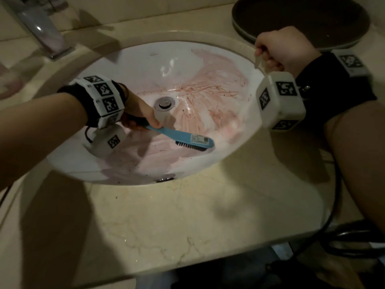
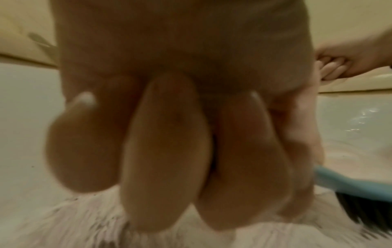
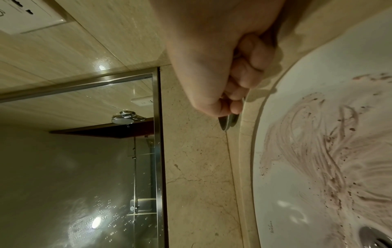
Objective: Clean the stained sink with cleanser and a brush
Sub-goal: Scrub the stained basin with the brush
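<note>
The white sink (image 1: 145, 59) carries pink smeared stains (image 1: 208, 86) with dark specks around the metal drain (image 1: 165, 102). My left hand (image 1: 139, 113) grips the handle of a blue brush (image 1: 193, 140). Its black bristles point down against the basin's near wall. In the left wrist view my curled fingers (image 2: 165, 142) fill the frame, with the brush (image 2: 350, 184) at the right. My right hand (image 1: 281, 49) is a fist over the sink's far right rim. A small pale sliver (image 1: 258, 62) shows under its fingers; what it is stays unclear. The right wrist view shows that fist (image 3: 222, 67) above the stained sink (image 3: 297, 117).
A chrome faucet (image 1: 41, 28) stands at the back left. Dark stacked plates (image 1: 302, 17) sit on the beige marble counter (image 1: 187, 215) behind my right hand. A black cable (image 1: 337, 195) hangs off the counter's right edge. A mirror (image 3: 84, 167) rises behind the counter.
</note>
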Demonstrator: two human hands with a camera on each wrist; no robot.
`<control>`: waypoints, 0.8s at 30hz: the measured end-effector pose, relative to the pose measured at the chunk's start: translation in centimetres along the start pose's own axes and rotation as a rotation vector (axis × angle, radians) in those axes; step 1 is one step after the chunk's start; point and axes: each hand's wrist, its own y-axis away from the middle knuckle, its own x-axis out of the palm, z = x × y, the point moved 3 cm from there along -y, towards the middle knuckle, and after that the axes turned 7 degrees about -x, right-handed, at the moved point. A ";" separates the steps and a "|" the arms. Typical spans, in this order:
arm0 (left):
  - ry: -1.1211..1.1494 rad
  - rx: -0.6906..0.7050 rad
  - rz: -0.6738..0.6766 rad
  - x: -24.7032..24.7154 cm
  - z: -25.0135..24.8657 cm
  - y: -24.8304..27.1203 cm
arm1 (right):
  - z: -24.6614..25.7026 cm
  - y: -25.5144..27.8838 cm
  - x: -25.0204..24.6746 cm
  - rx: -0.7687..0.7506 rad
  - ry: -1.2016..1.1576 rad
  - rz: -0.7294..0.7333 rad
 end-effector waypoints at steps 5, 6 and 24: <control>0.014 0.110 -0.022 1.3 -2.4 0.7 | 0.2 0.3 0.0 -0.011 -0.018 -0.003; -0.007 0.100 -0.021 1.2 -2.3 0.9 | 0.1 0.3 0.0 -0.007 -0.023 -0.004; -0.116 0.034 0.060 0.9 -1.1 0.0 | -0.1 -0.6 0.0 0.004 -0.061 -0.010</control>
